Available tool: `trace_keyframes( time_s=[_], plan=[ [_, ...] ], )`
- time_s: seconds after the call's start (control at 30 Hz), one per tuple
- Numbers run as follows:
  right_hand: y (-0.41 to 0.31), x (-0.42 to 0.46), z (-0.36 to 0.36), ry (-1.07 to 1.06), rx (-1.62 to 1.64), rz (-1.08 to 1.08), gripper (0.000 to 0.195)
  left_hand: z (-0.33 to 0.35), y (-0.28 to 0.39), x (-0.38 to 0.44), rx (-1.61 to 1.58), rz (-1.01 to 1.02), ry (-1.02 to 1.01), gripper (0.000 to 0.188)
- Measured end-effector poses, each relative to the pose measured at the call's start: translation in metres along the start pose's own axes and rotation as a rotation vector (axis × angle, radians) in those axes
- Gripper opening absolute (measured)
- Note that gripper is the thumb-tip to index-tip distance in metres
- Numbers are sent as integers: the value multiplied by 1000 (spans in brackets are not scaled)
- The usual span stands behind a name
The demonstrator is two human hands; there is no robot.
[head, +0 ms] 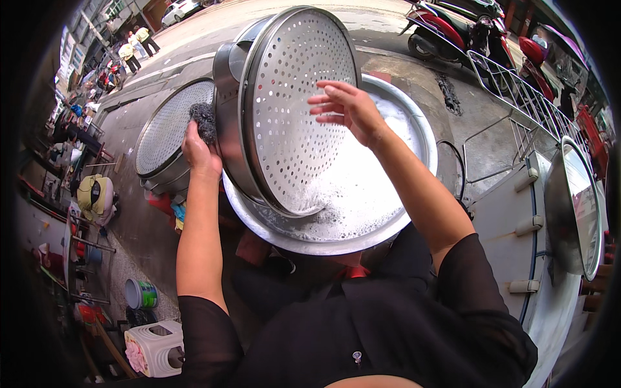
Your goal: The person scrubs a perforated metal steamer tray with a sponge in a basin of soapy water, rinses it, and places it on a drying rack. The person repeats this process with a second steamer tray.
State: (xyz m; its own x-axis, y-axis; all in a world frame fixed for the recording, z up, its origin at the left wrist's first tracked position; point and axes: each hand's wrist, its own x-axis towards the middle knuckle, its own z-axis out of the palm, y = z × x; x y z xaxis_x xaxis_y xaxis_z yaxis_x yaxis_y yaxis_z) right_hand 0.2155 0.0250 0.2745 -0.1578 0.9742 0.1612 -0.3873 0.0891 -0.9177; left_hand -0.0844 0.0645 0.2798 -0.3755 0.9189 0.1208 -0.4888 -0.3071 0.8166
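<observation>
A large metal steamer tier (301,106) with a perforated base stands tilted on edge in a wide metal basin (426,145). White suds (354,194) fill the basin around its lower rim. My left hand (201,153) presses a dark scouring pad (204,123) against the tier's outer side wall. In front of the perforated face, my right hand (347,109) has its fingers spread and holds nothing; whether it touches the metal cannot be told. Behind my left hand sits a second perforated steamer tier (172,126).
A white plastic stool (155,349) and a paint-type bucket (140,293) are at lower left. On the right are a white chest freezer (499,213), a large metal bowl (572,208) and a metal rack (524,92). Scooters (451,34) and people (133,48) are farther off.
</observation>
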Motion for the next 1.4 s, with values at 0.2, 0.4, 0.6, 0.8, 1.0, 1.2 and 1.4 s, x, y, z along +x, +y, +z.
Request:
trace_keyframes(
  time_s=[0.2, 0.4, 0.6, 0.8, 1.0, 1.2, 1.4],
  plan=[
    [130, -111, 20, -25, -427, 64, 47, 33, -8, -2, 7, 41, -13, 29],
    [113, -126, 34, 189, -850, -466, 63, 94, -3, -1, -83, -77, -29, 23],
    [55, -97, 33, 741, -1085, -625, 97, 187, -16, -4, -179, -243, -395, 22],
    [-7, -84, -20, 609, -763, -614, 99, 166, -59, -34, 128, -225, -739, 29],
    [-45, -106, -109, 584, -577, -465, 90, 24, -189, -80, 719, -780, -629, 34],
    [-75, -97, -96, 705, -596, -333, 110, -22, -219, -135, 585, -1200, -593, 44],
    [-65, -60, -128, 957, -1252, -314, 97, 19, -259, -174, 449, -1259, -644, 42]
  ],
)
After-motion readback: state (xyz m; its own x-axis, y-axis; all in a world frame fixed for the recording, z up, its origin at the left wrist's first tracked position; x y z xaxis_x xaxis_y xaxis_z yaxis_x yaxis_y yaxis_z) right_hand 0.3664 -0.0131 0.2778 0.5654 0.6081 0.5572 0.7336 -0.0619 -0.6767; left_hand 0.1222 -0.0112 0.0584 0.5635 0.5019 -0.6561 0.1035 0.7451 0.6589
